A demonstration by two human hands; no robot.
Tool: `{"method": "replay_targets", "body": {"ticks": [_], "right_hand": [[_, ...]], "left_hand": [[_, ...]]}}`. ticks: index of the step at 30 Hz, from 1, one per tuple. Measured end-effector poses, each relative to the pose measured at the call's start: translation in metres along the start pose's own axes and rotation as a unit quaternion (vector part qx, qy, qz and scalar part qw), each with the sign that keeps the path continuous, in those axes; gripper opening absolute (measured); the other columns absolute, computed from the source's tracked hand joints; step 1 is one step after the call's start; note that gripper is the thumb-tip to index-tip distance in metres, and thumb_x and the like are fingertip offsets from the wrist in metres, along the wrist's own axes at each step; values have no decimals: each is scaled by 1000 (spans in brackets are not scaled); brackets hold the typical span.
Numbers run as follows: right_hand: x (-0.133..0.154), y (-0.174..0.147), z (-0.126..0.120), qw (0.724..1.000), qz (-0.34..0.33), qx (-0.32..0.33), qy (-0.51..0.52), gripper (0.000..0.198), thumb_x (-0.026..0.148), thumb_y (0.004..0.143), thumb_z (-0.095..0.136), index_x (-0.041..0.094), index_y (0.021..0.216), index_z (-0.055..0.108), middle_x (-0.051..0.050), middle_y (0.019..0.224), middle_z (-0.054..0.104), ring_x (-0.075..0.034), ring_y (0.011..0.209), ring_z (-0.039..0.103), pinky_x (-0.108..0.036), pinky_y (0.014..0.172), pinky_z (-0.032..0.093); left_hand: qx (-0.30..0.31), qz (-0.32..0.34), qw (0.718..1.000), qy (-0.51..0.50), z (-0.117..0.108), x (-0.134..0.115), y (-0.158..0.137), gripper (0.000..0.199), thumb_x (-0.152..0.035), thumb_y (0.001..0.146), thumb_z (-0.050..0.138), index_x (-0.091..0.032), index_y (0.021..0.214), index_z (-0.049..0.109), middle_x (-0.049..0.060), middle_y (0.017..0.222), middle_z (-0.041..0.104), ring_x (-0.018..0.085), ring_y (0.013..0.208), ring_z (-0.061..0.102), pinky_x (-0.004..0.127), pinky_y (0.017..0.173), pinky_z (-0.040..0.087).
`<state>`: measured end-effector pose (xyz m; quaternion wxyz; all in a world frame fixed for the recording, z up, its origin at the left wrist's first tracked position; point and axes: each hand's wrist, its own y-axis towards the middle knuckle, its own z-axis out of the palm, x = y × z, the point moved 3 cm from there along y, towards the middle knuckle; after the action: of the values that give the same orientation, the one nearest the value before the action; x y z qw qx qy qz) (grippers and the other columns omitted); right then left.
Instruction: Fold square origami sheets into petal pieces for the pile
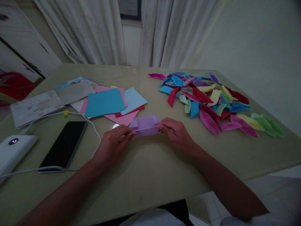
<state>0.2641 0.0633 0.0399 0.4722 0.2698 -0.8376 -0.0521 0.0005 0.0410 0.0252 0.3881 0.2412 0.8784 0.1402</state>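
Observation:
A purple sheet of origami paper [146,125], partly folded with slanted corners, is held above the table between both hands. My left hand [116,139] pinches its left end between thumb and fingers. At the opposite end, my right hand [176,133] is closed on the paper in a similar pinch. Just beyond my left hand lies a loose stack of square papers, with a blue sheet [105,102] on top and pink sheets [122,118] under it. To the far right spreads a pile of folded paper pieces [203,94] in many colours.
A black-screened phone [63,144] lies on the left of the table [150,175], with a white power bank [14,150] beside it. A white cable [97,135] loops around the phone. Booklets [39,105] lie farther back. The table's front edge runs close to my body.

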Motion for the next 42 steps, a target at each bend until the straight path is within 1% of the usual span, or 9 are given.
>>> {"method": "replay_targets", "body": {"ticks": [4, 7, 10, 13, 17, 22, 28, 33, 42], "right_hand": [[1, -1, -1, 999, 20, 2, 36, 14, 33, 103, 72, 21, 101, 79, -5, 95, 77, -19, 85, 73, -30, 76, 55], [3, -2, 0, 1000, -8, -5, 18, 12, 34, 99, 77, 22, 101, 79, -5, 95, 77, -20, 85, 73, -32, 76, 57], [7, -4, 4, 998, -51, -20, -29, 12, 33, 101, 76, 22, 102, 79, -6, 93, 76, -20, 82, 72, -33, 77, 58], [14, -8, 11, 995, -78, -28, -55, 12, 33, 102, 74, 22, 105, 78, -7, 93, 74, -19, 79, 70, -32, 73, 59], [29, -14, 21, 997, -77, -7, -26, 16, 36, 103, 74, 22, 111, 76, -7, 95, 75, -19, 80, 71, -33, 77, 59], [40, -21, 26, 995, -56, 16, 86, 35, 36, 101, 76, 25, 133, 66, -7, 110, 78, -18, 84, 75, -31, 78, 62], [39, -25, 28, 978, -1, -21, 207, 39, 26, 100, 74, 24, 135, 57, -1, 91, 76, -16, 79, 76, -29, 75, 63], [39, -22, 28, 973, 15, -37, 225, 20, 30, 96, 81, 23, 109, 67, 0, 83, 74, -13, 67, 70, -26, 63, 57], [38, -20, 28, 976, 38, -32, 210, 26, 42, 92, 86, 21, 97, 73, 1, 78, 64, -12, 64, 57, -26, 58, 47]], "left_hand": [[7, -13, 999, -45, 2, 2, 0, 20, -37, 104, 69, -23, 112, 80, 4, 102, 81, 22, 91, 76, 31, 80, 59], [13, -7, 999, -36, 2, 4, 1, 16, -29, 103, 69, -23, 112, 80, 5, 104, 77, 21, 92, 75, 32, 81, 59], [-37, 24, 998, 34, 1, -1, 0, 14, -26, 101, 71, -22, 112, 81, 11, 119, 70, 25, 105, 72, 36, 87, 60], [-86, 91, 987, 104, 3, -14, -5, 28, -26, 98, 78, -25, 126, 77, 15, 135, 67, 31, 120, 67, 44, 98, 58], [-35, 137, 989, 48, 16, -27, -15, 35, -28, 102, 73, -26, 137, 69, 10, 119, 78, 26, 107, 73, 41, 95, 58], [7, 0, 993, -121, 15, -28, -16, 28, -24, 108, 60, -27, 134, 69, 6, 116, 80, 21, 99, 77, 32, 86, 61], [48, -135, 936, -320, 13, -30, -11, 17, -34, 107, 64, -25, 115, 75, 2, 94, 75, 15, 77, 68, 24, 65, 55], [76, -173, 907, -375, 16, -33, -12, 18, -37, 105, 66, -25, 114, 77, 3, 96, 76, 16, 82, 68, 25, 70, 55], [69, -179, 899, -395, 17, -34, -15, 15, -36, 102, 73, -26, 108, 82, 2, 95, 80, 15, 81, 72, 24, 71, 55]]}}
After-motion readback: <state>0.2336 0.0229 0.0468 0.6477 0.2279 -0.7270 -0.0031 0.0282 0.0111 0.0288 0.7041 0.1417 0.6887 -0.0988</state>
